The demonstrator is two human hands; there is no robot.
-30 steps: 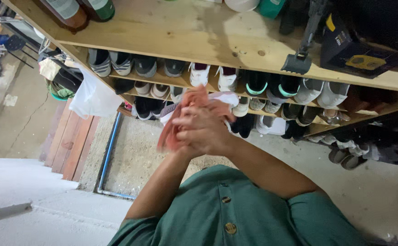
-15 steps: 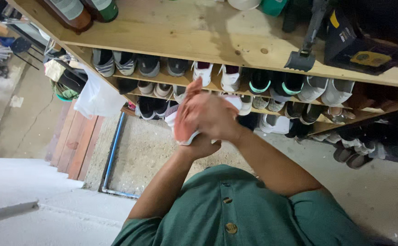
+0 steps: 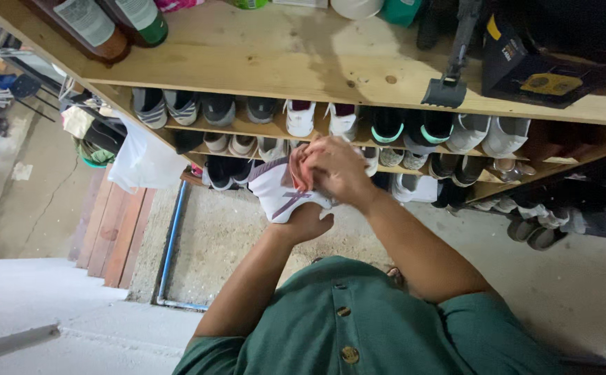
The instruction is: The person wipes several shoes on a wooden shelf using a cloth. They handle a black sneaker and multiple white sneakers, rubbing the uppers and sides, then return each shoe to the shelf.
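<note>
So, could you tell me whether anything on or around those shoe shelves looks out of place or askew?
One thing stands out: a white plastic bag hangs off the left end of the wooden shelves, where everything else is paired shoes in rows. The white shoe is off the rack, held between the left hand and right hand.

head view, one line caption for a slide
Both hands, left and right, hold a white shoe and cloth before shoe shelves.

I see white-labelled bottles, brown [image 3: 91,28] and green [image 3: 140,17], top left of the shelf [image 3: 282,59]; black-and-yellow box [image 3: 549,66] right.
</note>
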